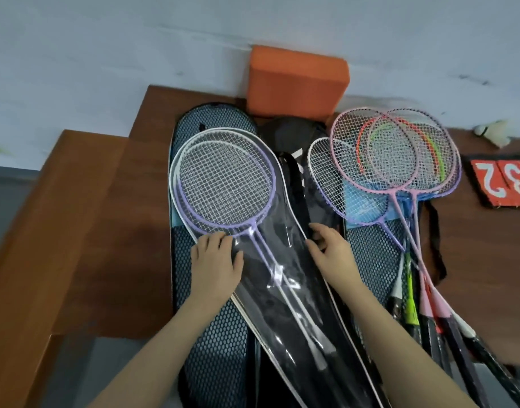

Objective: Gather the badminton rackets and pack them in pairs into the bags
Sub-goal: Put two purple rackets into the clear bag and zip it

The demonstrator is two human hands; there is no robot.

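Two purple rackets [223,184] lie stacked inside a clear plastic bag with white trim [282,260] at the table's middle. My left hand [216,260] rests flat on the bag's left edge, just below the racket heads. My right hand [331,245] grips the bag's right edge near the throat. A loose heap of rackets [400,160], pink, purple, red and green, lies to the right with handles [429,313] pointing toward me. A mesh bag [211,334] lies under the clear one, and another mesh bag [373,260] sits under the heap.
A black bag with a strap [294,160] lies between the two groups. An orange foam block [297,81] leans on the wall behind. A scoreboard with red number cards [500,184] and a shuttlecock [494,132] sit at the far right. The brown table's edge [76,231] steps down at left.
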